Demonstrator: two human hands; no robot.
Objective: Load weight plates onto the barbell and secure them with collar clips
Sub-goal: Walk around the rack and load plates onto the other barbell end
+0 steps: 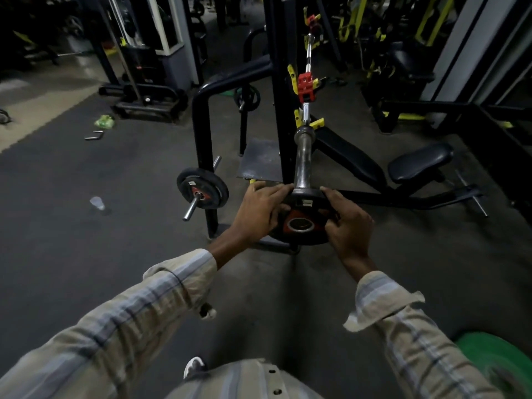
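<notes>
A small black weight plate [302, 201] with a red hub and steel-lined centre hole is held flat-on toward me, just at the near end of the barbell sleeve [302, 159]. My left hand [259, 211] grips its left rim and my right hand [348, 223] grips its right rim. The plate's top edge touches or overlaps the sleeve tip; its hole sits below the sleeve. The chrome barbell [307, 61] runs away from me on yellow rack hooks. A red collar clip [305, 84] sits on the bar's shaft, another red collar clip [312, 20] farther along.
A black rack upright [280, 96] stands left of the bar. A storage peg with black plates [201, 191] juts out at left. A padded bench [417, 165] lies right. A green plate [495, 361] is at bottom right. A plastic cup [98, 203] and litter lie on the floor.
</notes>
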